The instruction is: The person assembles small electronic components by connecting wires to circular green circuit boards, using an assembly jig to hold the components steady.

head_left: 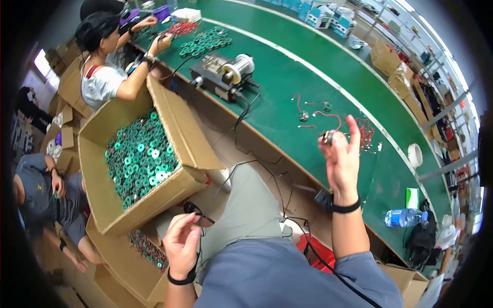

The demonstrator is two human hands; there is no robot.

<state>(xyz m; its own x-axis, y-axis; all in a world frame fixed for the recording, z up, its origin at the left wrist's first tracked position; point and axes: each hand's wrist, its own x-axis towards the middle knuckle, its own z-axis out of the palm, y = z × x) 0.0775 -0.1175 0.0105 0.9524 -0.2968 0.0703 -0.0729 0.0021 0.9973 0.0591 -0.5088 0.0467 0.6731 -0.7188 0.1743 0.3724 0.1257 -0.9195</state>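
My right hand (343, 161) is raised over the green bench, pinching a small round dark part with metallic spots (327, 137) between thumb and fingers, the index finger stretched upward. Below it on the bench lie small round parts with red wires (304, 116) and a tangle of red wires (366, 134). My left hand (183, 245) hovers beside my leg, near the large cardboard box (131, 218). Its fingers are loosely curled, the thumb apart, and I see nothing in them. Many green ring-shaped parts (138, 159) fill that box.
A black machine with a white spool (239, 69) stands on the bench, its cables hanging over the edge. Green parts (205, 42) lie beyond, near a co-worker (105, 77). A water bottle (403, 217) and a white tape roll (415, 155) are at right. Another person (43, 190) sits left.
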